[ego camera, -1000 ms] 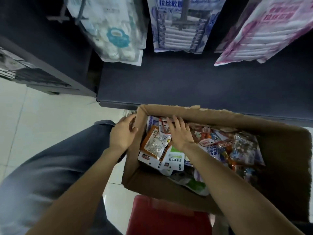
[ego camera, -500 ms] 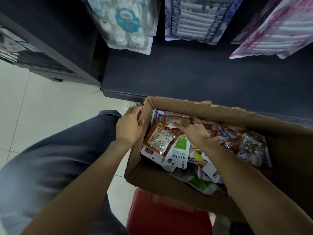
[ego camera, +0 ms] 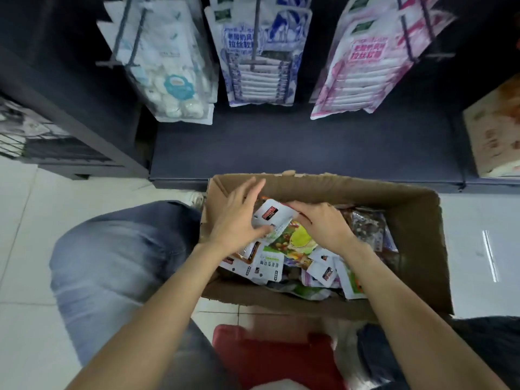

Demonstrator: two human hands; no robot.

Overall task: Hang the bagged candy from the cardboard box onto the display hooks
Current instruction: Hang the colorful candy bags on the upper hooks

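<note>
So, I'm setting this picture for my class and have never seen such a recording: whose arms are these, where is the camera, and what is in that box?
There is no machine here. A person wears a wide-angle camera on the head, so you look down along their own bare arms. The left hand reaches into the cardboard box with its fingers spread and fairly straight. The right hand has a grip on a white candy bag, fingers curled over its top edge. The box is full of small mixed candy bags and stands on a pale tiled floor. Above it, larger bags already hang on display hooks against a dark shelf unit. A red object lies below the box; what it is cannot be told.
</note>
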